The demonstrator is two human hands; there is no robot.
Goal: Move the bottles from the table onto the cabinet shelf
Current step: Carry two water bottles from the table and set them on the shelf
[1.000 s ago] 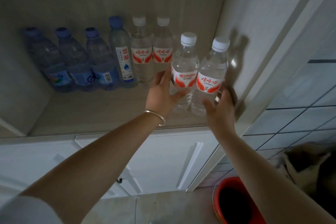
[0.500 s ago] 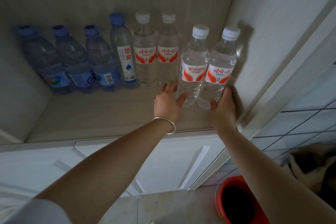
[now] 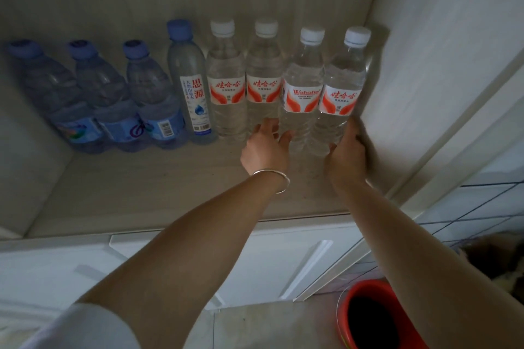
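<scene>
Eight bottles stand in a row at the far side of the cabinet shelf [image 3: 147,190]; the left hand [image 3: 265,147] grips the base of the Wahaha-labelled bottle [image 3: 302,88], and the right hand [image 3: 347,156] grips the rightmost bottle [image 3: 341,85] just beside it, near the right cabinet wall [image 3: 425,51]; a silver bangle [image 3: 273,178] circles the left wrist, and a red bucket [image 3: 374,317] sits at near right

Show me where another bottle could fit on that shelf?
The front of the shelf is bare, between the bottle row and its front edge, left of the left hand. The back is crowded: eight bottles stand wall to wall, and the right hand fills the right corner.
</scene>
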